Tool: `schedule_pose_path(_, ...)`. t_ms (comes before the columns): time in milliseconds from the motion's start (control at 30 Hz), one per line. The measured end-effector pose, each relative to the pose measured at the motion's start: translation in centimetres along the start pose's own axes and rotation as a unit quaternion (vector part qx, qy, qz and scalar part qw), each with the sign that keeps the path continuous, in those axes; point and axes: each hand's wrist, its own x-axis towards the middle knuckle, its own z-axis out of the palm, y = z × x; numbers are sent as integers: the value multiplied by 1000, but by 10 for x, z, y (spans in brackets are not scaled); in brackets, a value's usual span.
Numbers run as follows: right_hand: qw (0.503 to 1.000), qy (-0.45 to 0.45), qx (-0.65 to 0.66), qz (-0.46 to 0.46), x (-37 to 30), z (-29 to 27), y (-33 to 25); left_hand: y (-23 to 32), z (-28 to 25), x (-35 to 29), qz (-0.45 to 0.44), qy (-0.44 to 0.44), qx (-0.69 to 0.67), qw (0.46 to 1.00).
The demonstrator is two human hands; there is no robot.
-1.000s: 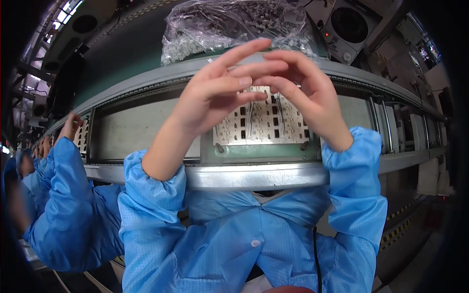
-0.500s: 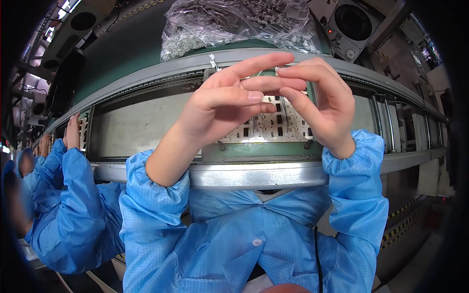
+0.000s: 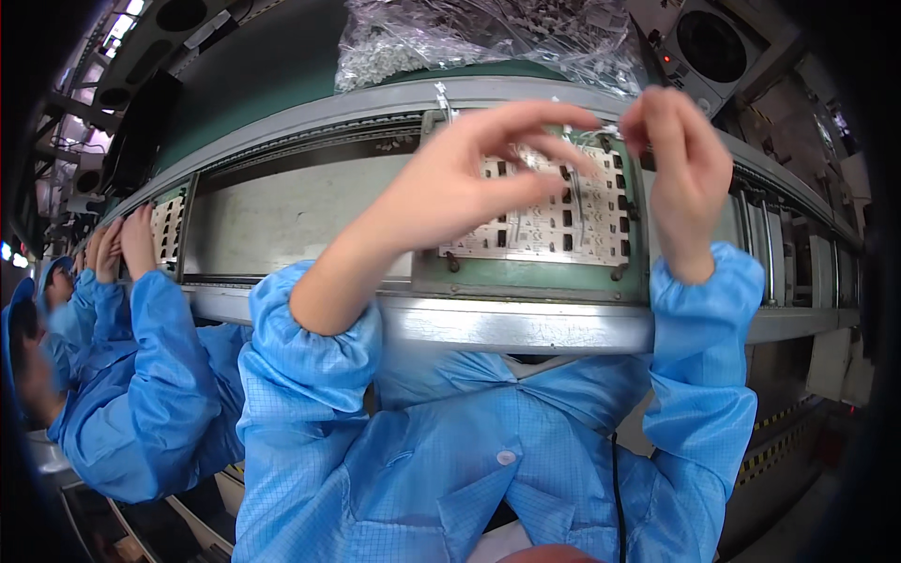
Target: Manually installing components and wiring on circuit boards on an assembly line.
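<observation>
A white circuit board panel (image 3: 596, 220) with rows of black parts lies in a green carrier (image 3: 526, 281) on the conveyor in front of me. My left hand (image 3: 488, 174) hovers over the panel's left part, fingers apart and slightly blurred; nothing shows in its grasp. At the far right corner of the panel, my right hand (image 3: 685, 150) has its fingertips pinched together. What they hold, if anything, is hidden and blurred. A small white connector with thin leads (image 3: 605, 131) lies beside those fingertips. Thin wires run across the panel below my left hand.
A clear plastic bag (image 3: 488, 42) of white connectors and wires lies beyond the far rail. Metal rails (image 3: 526, 327) edge the conveyor. To the left, a co-worker in a blue smock (image 3: 141, 403) works at another panel (image 3: 169, 230). A dark round-faced device (image 3: 709, 47) stands far right.
My hands have moved apart: the right has gone right and its fingers have closed together, uncovering more of the panel. The whole view has shifted slightly.
</observation>
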Motion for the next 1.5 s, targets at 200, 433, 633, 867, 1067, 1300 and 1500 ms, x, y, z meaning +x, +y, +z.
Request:
schedule_pose_path(200,932,-87,-343,-79,46,-30,78,-50,-12,34,12,221,493,841)
schedule_pose_path(433,895,-163,-414,-16,32,-10,89,-79,3,67,19,199,658,726)
schedule_pose_path(633,856,-144,-495,-13,19,6,89,-91,5,68,32,203,593,778)
schedule_pose_path(867,930,-136,-337,52,21,-3,78,-87,12,62,48,216,544,809)
schedule_pose_path(1067,904,-171,-388,-61,18,-19,84,-81,15,60,14,176,538,824)
schedule_pose_path(1300,877,-187,-425,-124,15,-7,90,-72,-2,56,47,195,563,801)
schedule_pose_path(1500,875,-163,-430,-153,15,-6,93,-59,-46,34,-35,216,566,795)
